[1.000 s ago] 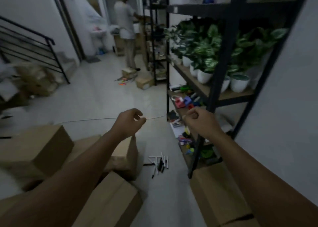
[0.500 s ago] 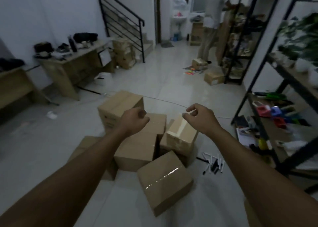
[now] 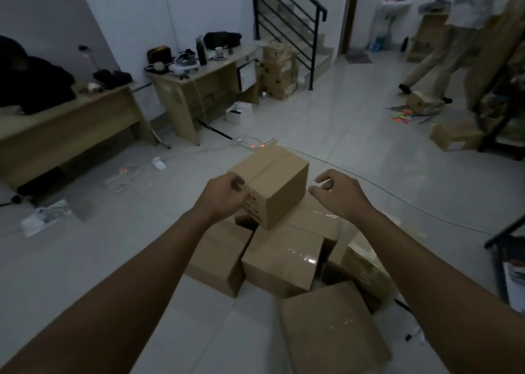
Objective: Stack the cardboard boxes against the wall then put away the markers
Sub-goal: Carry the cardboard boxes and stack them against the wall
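Note:
Several brown cardboard boxes lie in a loose pile on the floor. The top box (image 3: 272,183) rests tilted on a taped box (image 3: 281,263) and a left box (image 3: 218,260). Another box (image 3: 329,328) lies nearest me. My left hand (image 3: 224,194) is at the top box's left end, its fingers loosely curled; I cannot tell whether it touches. A short gap separates my right hand (image 3: 335,194) from the box's right side, and its loosely curled fingers hold nothing. A dark marker (image 3: 408,337) shows at the lower right; my right arm hides the others.
Two desks (image 3: 65,129) (image 3: 196,81) stand along the left wall, with a power strip and cables (image 3: 255,143) on the floor. Stacked boxes (image 3: 279,72) sit by the stairs. A person (image 3: 443,58) walks at the back right near a black rack (image 3: 500,95) and a floor box (image 3: 454,138).
My view has swung left from the plant shelf to the box pile. Both hands have moved down toward the top box and their fingers have loosened.

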